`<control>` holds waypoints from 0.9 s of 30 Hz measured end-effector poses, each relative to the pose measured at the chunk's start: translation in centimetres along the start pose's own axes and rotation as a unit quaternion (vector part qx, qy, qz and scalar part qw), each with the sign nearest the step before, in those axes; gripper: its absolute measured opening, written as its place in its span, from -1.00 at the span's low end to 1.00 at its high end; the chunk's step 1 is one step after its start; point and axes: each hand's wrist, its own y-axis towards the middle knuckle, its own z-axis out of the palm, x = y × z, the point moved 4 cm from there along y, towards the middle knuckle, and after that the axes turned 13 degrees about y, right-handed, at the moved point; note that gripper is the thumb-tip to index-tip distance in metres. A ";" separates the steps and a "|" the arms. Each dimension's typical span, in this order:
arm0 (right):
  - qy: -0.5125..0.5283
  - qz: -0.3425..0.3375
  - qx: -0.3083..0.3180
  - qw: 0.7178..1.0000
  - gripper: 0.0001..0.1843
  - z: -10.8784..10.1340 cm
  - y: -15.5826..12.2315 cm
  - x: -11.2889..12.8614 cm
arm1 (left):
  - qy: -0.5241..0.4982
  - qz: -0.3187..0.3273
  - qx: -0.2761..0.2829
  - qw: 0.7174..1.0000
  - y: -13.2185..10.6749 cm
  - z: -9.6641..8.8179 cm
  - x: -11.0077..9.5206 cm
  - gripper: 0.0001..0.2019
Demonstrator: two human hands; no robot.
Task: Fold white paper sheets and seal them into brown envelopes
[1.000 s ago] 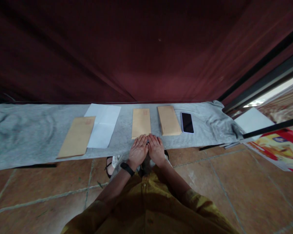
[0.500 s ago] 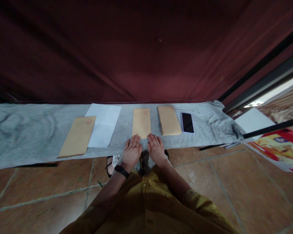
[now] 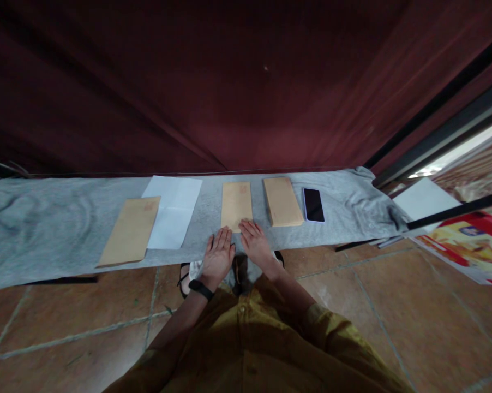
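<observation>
Head view of a bench (image 3: 82, 199) draped in grey cloth; clock directions are taken from the central envelope, with twelve o'clock away from the wearer. The flat, rectangular brown-paper envelope (image 3: 237, 202), marked in red near its one-o'clock corner, lies lengthwise before the wearer. The left hand (image 3: 218, 254) is flat and holds nothing, its fingertips at the envelope's seven-o'clock corner; the right hand (image 3: 254, 244), likewise flat and grasping nothing, rests its fingertips on the near edge toward five o'clock. At three o'clock lies a stack of brown-paper envelopes (image 3: 284, 202), with a dark-screened, pale-rimmed phone (image 3: 313, 205) beyond it. Toward nine o'clock is a creased white paper sheet (image 3: 175, 213), partly overlapped by another brown-paper envelope (image 3: 129, 232) at eight.

The step in hand appears to be pressing or smoothing the near edge, whose detail the fingers partly hide. The next move would call for light, even fingertip pressure, one hand steadying the paper against sliding.
</observation>
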 end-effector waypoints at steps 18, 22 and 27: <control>-0.050 0.062 -0.028 0.996 -0.51 1.0 2.6 -2.2 | 0.006 -0.009 -0.002 1.000 -0.1 0.4 0.1 -0.45; -0.050 0.069 -0.029 0.996 -0.51 0.3 2.1 -2.8 | 0.006 -0.013 0.003 1.000 -0.1 0.4 0.1 -0.45; -0.045 0.068 -0.037 0.996 -0.52 -0.1 1.9 -3.0 | -0.011 -0.009 0.009 1.000 -0.1 0.1 0.3 -0.45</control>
